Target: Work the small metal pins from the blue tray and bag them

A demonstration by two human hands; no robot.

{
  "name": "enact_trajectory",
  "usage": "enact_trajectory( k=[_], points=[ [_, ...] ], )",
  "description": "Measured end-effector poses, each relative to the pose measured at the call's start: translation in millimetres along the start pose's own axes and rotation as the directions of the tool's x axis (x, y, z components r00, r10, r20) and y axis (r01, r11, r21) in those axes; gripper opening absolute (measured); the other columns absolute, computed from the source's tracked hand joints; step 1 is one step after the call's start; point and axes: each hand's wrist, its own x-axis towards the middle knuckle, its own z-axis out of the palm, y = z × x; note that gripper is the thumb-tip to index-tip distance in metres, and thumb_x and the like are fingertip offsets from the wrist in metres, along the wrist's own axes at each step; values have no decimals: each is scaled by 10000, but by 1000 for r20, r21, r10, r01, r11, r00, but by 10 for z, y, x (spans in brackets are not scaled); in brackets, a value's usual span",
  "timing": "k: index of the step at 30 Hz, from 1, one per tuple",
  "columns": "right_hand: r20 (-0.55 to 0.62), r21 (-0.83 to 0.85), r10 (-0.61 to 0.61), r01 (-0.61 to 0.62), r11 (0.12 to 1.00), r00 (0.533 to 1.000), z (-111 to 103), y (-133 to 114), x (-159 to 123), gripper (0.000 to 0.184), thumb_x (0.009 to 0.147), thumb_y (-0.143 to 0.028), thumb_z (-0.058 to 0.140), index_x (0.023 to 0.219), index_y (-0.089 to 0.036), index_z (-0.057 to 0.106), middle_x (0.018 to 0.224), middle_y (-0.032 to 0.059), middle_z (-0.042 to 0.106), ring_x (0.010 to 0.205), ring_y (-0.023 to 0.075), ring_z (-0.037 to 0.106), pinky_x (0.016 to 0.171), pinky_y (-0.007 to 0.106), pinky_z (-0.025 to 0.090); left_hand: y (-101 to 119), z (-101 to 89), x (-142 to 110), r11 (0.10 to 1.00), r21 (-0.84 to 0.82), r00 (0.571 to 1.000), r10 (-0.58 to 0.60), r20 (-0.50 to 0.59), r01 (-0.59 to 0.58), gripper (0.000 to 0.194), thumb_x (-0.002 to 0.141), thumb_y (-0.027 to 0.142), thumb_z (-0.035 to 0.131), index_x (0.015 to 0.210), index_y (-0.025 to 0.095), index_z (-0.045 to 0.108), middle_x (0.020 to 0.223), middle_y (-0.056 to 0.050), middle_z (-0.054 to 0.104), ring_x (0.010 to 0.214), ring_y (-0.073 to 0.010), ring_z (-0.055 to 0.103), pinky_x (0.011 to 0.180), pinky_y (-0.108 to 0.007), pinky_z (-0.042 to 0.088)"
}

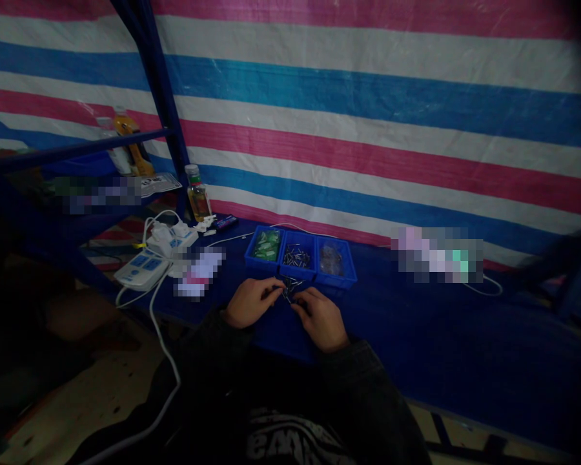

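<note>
Fingers nearly pinched, grip unclear, the left hand point(252, 301) and right hand point(322, 318) were at slim dark metal pins point(292, 284) loose on the blue worktop point(387, 323), seemingly unfinished, while similar pieces point(297, 257) lay in the middle blue plastic bin point(297, 272).

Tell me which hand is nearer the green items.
Left. The left hand is just in front of the green items; the right hand is farther right, also in front.

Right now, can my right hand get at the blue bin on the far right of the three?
Probably yes. The right hand is just in front of that blue bin, whose top looks open, and nothing visible stands between them, though the hand is at loose metal pieces.
</note>
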Motion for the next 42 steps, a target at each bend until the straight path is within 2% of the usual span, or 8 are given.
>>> enact_trajectory(
  k=[8, 13, 21, 27, 33, 38, 42],
  points=[
    [-50, -58, 109, -112, 992, 993, -12, -49, -26, 116, 901, -160, 597, 933, -243, 671, 957, -1, 677, 806, 153, 647, 675, 254, 403, -9, 6, -6, 1000, 7, 1000, 17, -8, -17, 260, 986, 339, 538, 1086, 208, 739, 662, 13, 699, 596, -122, 636, 596, -191, 415],
    [-86, -94, 184, -192, 977, 979, -6, -31, -36, 163, 903, -151, 592, 1026, -245, 644, 984, 5, 681, 833, 161, 644, 659, 254, 381, -19, 11, -1, 1000, 4, 1000, 11, -6, -11, 267, 987, 347, 536, 1079, 204, 741, 670, 10, 702, 599, -123, 637, 592, -190, 414],
    [-65, -85, 211, -216, 973, 975, -7, -18, -39, 235, 927, -54, 503, 1063, -213, 609, 1003, 32, 684, 873, 163, 649, 695, 253, 390, -13, 2, 0, 1000, -7, 1000, 18, -1, -18, 272, 985, 359, 539, 1086, 201, 736, 656, 12, 702, 588, -122, 637, 592, -190, 421],
    [-78, -107, 186, -194, 975, 979, -1, -4, -48, 244, 913, -26, 488, 1030, -209, 599, 968, 37, 679, 861, 174, 653, 689, 267, 389, -14, 13, -2, 1000, -13, 1000, 22, 7, -21, 269, 984, 352, 539, 1086, 199, 735, 651, 13, 697, 581, -120, 633, 590, -190, 420],
    [-103, -224, 164, -184, 957, 981, 34, 28, -59, 139, 946, -123, 548, 922, -238, 623, 916, 38, 653, 748, 168, 625, 608, 282, 351, 15, 6, -6, 1000, -13, 1000, 15, 11, -15, 273, 986, 355, 539, 1085, 194, 736, 651, 10, 696, 586, -119, 630, 588, -187, 416],
    [-114, -304, 139, -168, 938, 984, 69, 38, -57, 166, 935, -84, 533, 875, -227, 592, 882, 53, 624, 754, 183, 608, 650, 293, 373, 6, 5, 2, 1000, -14, 1000, 18, 18, -18, 278, 991, 360, 533, 1091, 195, 733, 657, 10, 698, 595, -122, 637, 607, -190, 427],
    [-125, -262, 103, -133, 956, 987, 61, 29, -54, 194, 924, -46, 485, 888, -219, 565, 926, 64, 625, 834, 205, 613, 712, 296, 401, 3, 7, 1, 999, -19, 1000, 26, 10, -26, 269, 987, 359, 542, 1089, 197, 733, 652, 14, 690, 587, -119, 628, 610, -190, 425]
  ],
)
